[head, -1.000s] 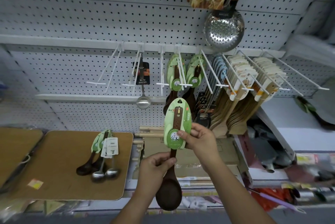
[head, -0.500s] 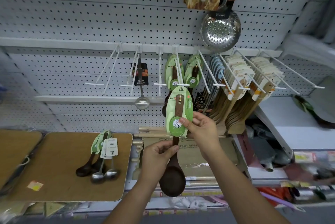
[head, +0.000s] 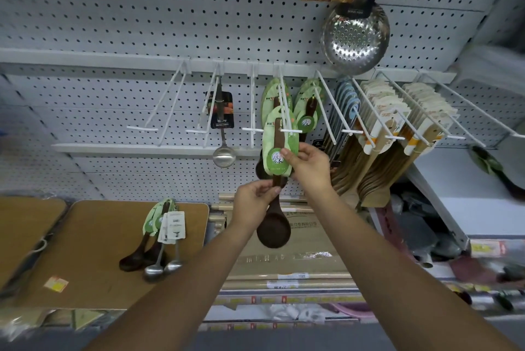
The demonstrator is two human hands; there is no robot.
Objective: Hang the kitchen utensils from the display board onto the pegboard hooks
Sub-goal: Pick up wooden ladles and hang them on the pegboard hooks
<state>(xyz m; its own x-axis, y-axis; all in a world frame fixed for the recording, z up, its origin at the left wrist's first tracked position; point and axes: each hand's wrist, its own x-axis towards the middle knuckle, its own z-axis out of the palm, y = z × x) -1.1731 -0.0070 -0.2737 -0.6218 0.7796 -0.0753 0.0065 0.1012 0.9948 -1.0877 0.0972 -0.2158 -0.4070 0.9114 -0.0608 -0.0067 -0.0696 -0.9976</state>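
I hold a dark wooden spoon (head: 273,227) with a green card (head: 277,149) up at a white pegboard hook (head: 287,123). The card's top is level with the hook's front end. My right hand (head: 308,167) pinches the card's lower right edge. My left hand (head: 254,198) grips the spoon's handle just above the bowl. Two like spoons with green cards hang behind on this hook and the hook to its right (head: 308,112). On the brown display board (head: 93,251) lie more dark spoons (head: 139,251) and two steel ladles (head: 162,265).
A steel ladle (head: 224,151) hangs on a hook to the left, between bare hooks (head: 159,112). Wooden utensils (head: 395,134) crowd the hooks to the right. A perforated steel skimmer (head: 355,38) hangs above. Cardboard boxes (head: 284,265) lie below my hands.
Both hands have lifted the spoon up and toward the pegboard, from below the hooks to the front end of the hook.
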